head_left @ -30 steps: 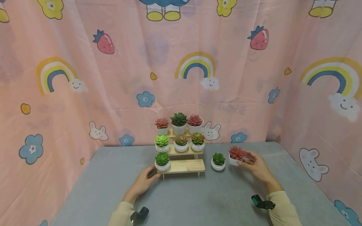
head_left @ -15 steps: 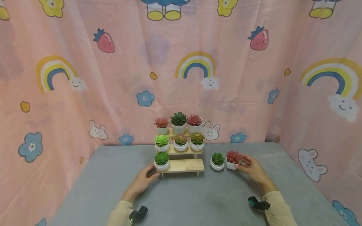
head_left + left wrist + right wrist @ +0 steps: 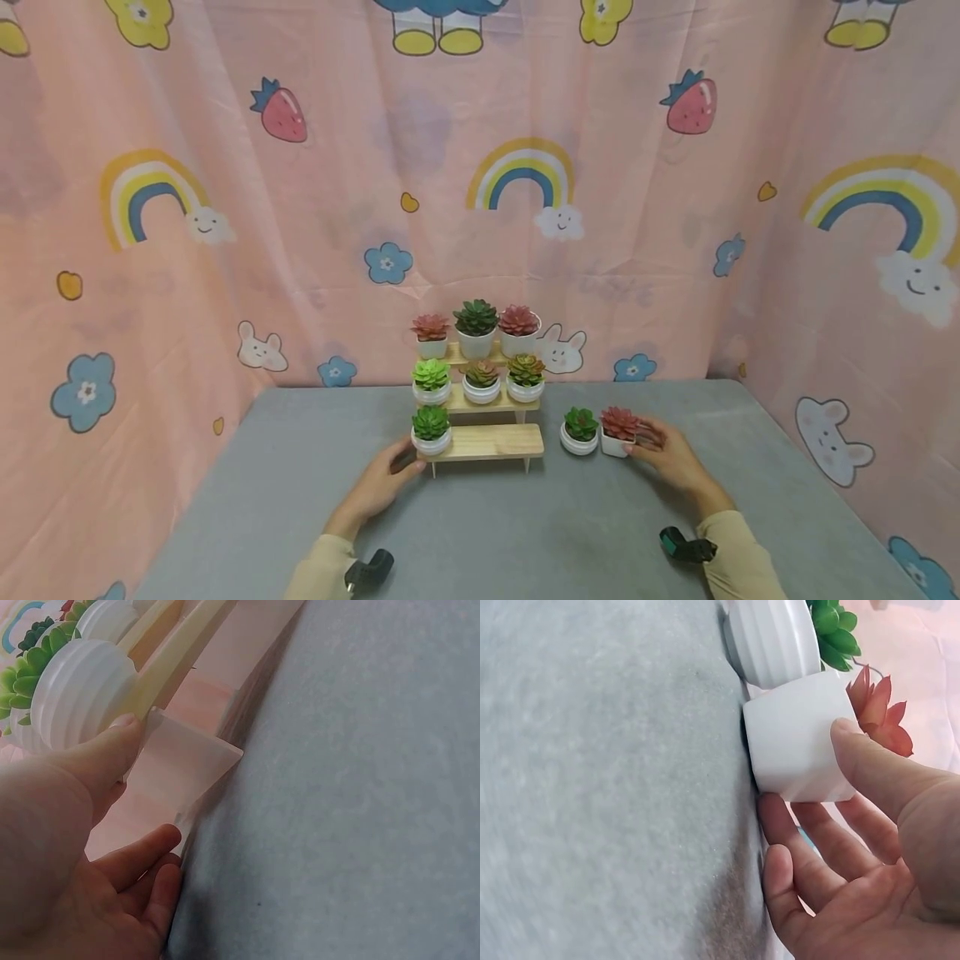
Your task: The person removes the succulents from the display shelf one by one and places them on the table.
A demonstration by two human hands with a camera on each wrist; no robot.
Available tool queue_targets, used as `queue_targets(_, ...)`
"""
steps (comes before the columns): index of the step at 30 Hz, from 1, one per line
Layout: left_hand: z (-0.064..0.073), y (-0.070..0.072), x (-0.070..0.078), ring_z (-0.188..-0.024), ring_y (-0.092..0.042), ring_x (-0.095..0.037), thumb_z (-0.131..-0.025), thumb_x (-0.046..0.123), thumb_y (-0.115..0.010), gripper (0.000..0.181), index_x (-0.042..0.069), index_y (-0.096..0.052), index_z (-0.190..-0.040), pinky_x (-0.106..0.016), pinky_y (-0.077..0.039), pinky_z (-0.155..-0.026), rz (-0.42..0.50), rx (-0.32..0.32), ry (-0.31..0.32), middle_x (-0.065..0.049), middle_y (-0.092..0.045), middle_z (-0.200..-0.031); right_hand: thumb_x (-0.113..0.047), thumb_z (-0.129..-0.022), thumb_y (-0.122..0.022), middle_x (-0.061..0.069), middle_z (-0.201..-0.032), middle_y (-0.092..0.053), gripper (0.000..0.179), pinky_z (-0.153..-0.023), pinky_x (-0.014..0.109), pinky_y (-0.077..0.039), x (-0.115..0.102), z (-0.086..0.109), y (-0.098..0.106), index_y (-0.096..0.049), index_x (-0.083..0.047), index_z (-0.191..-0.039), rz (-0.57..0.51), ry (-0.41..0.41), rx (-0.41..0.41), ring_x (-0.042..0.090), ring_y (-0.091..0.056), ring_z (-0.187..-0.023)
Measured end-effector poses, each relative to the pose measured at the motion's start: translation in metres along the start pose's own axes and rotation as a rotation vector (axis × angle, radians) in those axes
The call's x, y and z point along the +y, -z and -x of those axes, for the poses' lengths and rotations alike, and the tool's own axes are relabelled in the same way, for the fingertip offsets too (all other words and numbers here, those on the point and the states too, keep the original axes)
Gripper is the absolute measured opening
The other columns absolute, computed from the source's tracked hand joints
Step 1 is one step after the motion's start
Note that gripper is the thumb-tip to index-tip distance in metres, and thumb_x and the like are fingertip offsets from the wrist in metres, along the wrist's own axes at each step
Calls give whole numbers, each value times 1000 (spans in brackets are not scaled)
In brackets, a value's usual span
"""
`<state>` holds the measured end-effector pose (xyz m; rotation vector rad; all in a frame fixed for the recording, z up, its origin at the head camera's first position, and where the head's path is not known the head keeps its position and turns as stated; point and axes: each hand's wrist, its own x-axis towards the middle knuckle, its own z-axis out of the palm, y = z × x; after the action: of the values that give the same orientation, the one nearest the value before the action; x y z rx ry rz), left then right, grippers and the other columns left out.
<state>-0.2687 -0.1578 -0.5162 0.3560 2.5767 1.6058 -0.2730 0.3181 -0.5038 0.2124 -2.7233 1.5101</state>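
Observation:
My right hand (image 3: pixel 675 460) grips a red succulent in a square white pot (image 3: pixel 617 433) on the grey table, right of the stand. In the right wrist view its thumb lies on the front of the pot (image 3: pixel 799 739) and the fingers reach round its side. Directly left is a green succulent in a round white pot (image 3: pixel 579 433). My left hand (image 3: pixel 377 482) holds the left end of the lowest step of a wooden tiered stand (image 3: pixel 495 442). In the left wrist view its thumb is at the board's end, beside a ribbed white pot with a green succulent (image 3: pixel 86 690).
Three potted succulents, including a dark green one (image 3: pixel 476 327), line the top step, and three more, including a bright green one (image 3: pixel 431 379), fill the middle step. A pink patterned curtain (image 3: pixel 315 217) hangs behind the grey table (image 3: pixel 480 533).
My right hand has brought the red succulent left and down onto the table, close beside the green one. My left hand has stayed at the stand.

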Motion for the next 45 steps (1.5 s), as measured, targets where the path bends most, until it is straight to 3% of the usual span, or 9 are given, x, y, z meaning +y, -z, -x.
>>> queue_targets(8, -1, -1, -2, -145, -44, -39, -100, 27, -65, 64, 3, -41, -154, -52, -40, -118, 4, 9, 2, -20, -48, -154, -6, -98, -64, 44, -144, -43, 65, -95, 41, -59, 3, -1, 1, -30, 21, -147, -5, 33, -22, 57, -51, -130)
queue_targets(13, 0, -1, -1, -145, -44, -39, -100, 27, -65, 63, 2, -41, -153, -52, -41, -117, 0, 13, 10, -20, -49, -154, -8, -98, -64, 44, -148, -37, 68, -97, 45, -57, 5, -1, 3, -29, 21, -148, 9, 43, -42, 58, -48, -132)
queue_targets(37, 1, -4, -1, -144, -45, -39, -100, 27, -65, 63, 2, -41, -153, -53, -41, -117, -8, 15, 11, -20, -50, -152, -22, -98, -67, 40, -149, -41, 75, -106, 62, -48, -4, 5, 9, -27, 7, -155, 5, -46, -64, 56, -46, -136)
queue_targets(45, 0, -2, -1, -144, -45, -39, -100, 27, -65, 63, 2, -42, -153, -53, -41, -117, 8, 9, 7, -20, -51, -152, -22, -99, -67, 40, -150, -40, 75, -104, 63, -49, -9, 5, 13, -27, 5, -156, 18, -20, -47, 56, -47, -135)
